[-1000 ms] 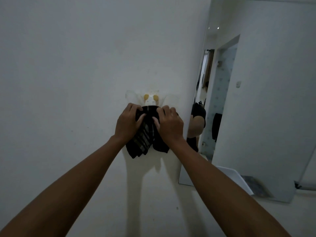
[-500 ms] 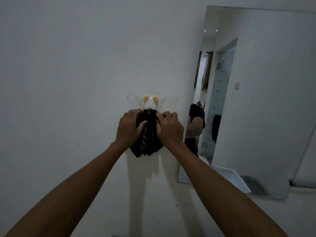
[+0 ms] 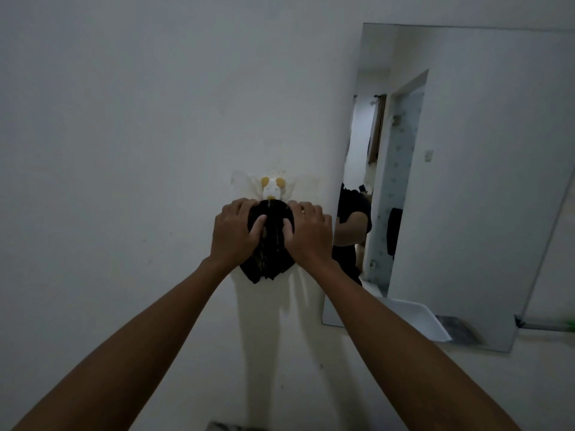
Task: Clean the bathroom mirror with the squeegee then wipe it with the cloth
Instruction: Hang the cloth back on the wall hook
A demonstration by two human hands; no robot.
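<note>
A dark striped cloth point(image 3: 270, 256) hangs bunched against the white wall, just under a small white wall hook point(image 3: 272, 188) with two yellow dots. My left hand point(image 3: 235, 232) grips the cloth's left side and my right hand point(image 3: 308, 233) grips its right side, thumbs pressing into the folds. The rectangular mirror point(image 3: 485, 169) is mounted on the wall to the right of my hands and reflects a doorway and part of a person in a dark shirt. No squeegee is in view.
The plain white wall point(image 3: 124, 150) fills the left and the top. A white basin edge point(image 3: 413, 318) shows at the mirror's lower corner. Something green point(image 3: 571, 323) peeks in at the right edge.
Both hands have gathered the cloth tighter under the hook, so it hangs narrower. The view has tilted and shows more of the mirror's top.
</note>
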